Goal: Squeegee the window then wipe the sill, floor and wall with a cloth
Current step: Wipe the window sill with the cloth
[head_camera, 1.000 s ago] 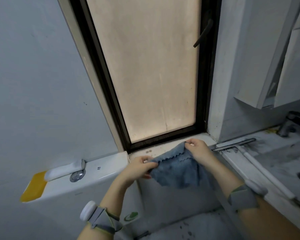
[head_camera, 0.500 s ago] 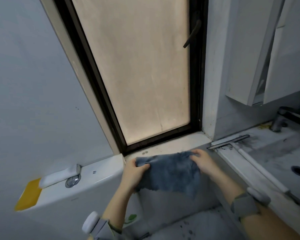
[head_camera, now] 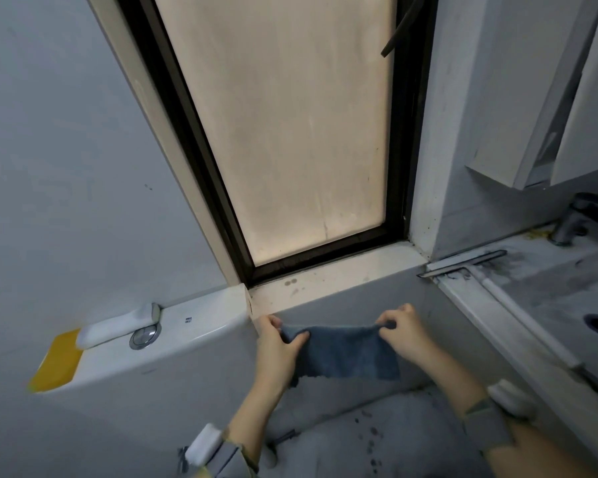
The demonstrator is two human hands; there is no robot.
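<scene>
Fuzzy blue cloth (head_camera: 346, 353); glossy white cistern (head_camera: 173, 336).

window (head_camera: 290, 132) top cut off, faucet (head_camera: 573, 222) partly cropped

— Was any text, brand or number found that could be read?

— None was made out. A small dark mark was seen on the lid of the toilet cistern (head_camera: 173, 326), just right of the flush button (head_camera: 145, 336), but it was too small and blurred to be read.

— Was anything printed on the cloth (head_camera: 346, 351) or the squeegee (head_camera: 463, 263)?

— No lettering was seen on either, and nothing was seen on the window glass (head_camera: 290, 132).
</scene>
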